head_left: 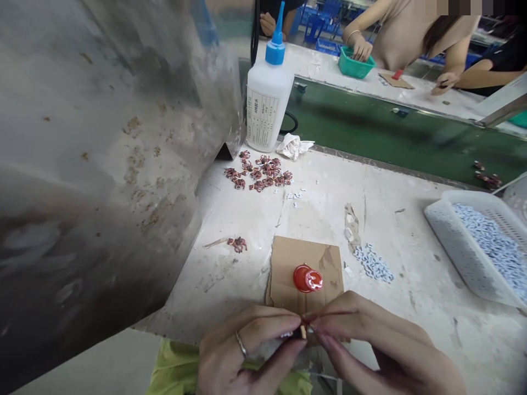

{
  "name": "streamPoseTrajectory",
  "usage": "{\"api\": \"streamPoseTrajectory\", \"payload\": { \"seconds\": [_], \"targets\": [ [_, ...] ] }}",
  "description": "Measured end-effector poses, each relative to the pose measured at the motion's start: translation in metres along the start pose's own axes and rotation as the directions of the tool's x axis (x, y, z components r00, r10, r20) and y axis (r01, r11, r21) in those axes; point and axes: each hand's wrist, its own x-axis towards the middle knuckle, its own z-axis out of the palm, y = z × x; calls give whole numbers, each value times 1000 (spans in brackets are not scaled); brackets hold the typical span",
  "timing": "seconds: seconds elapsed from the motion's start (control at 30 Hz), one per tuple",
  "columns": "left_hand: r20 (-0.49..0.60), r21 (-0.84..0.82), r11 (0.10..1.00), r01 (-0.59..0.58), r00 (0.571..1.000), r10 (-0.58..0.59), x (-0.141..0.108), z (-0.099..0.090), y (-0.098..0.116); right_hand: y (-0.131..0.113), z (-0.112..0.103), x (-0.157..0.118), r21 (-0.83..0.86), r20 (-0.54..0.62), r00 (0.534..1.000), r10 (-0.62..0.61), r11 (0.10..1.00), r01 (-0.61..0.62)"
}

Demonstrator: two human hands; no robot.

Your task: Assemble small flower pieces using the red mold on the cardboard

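Both hands meet just in front of a square of cardboard (284,252). My left hand (247,345), a ring on one finger, is closed in a pinch on a small dark piece with an orange-tan end (303,332). Beside it, my right hand (370,334) pinches a tiny pale piece (310,329) against that end; the fingertips partly hide both. On the cardboard sits a small red cap-like dish (302,278) with a glossy surface. To its right lies a pile of tiny white-and-blue pieces (374,263). A single small reddish-brown figure (237,244) lies to the left.
A white glue bottle (267,104) with a blue nozzle stands behind a cluster of reddish-brown figures (263,173), near a crumpled tissue (294,146). A large metal housing (102,137) blocks the left. At right is a white basket (461,252) of tiny pieces. Co-workers sit across, one hand in a green basket (354,67).
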Motion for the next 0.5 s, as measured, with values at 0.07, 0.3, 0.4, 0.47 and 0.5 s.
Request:
{"api": "streamPoseTrajectory", "payload": {
  "seconds": [0.07,0.3,0.4,0.47,0.5],
  "targets": [
    [-1,-3,1000,21,1000,-21,-1,1,-1,1,2,-1,-55,-26,1000,-15,998,13],
    [-3,-78,996,51,999,-51,-5,6,-3,2,5,-5,-106,7,999,-40,994,40],
    [-10,-102,992,79,997,-80,-3,7,-2,3,-1,-4,-58,60,997,-52,997,55],
    [-13,-89,992,84,996,-86,-1,8,-1,2,-3,-2,-4,78,996,-51,999,52],
    [-15,-67,995,81,997,-82,-1,8,-1,1,-3,-1,23,85,995,-45,999,43]
  ]
}}
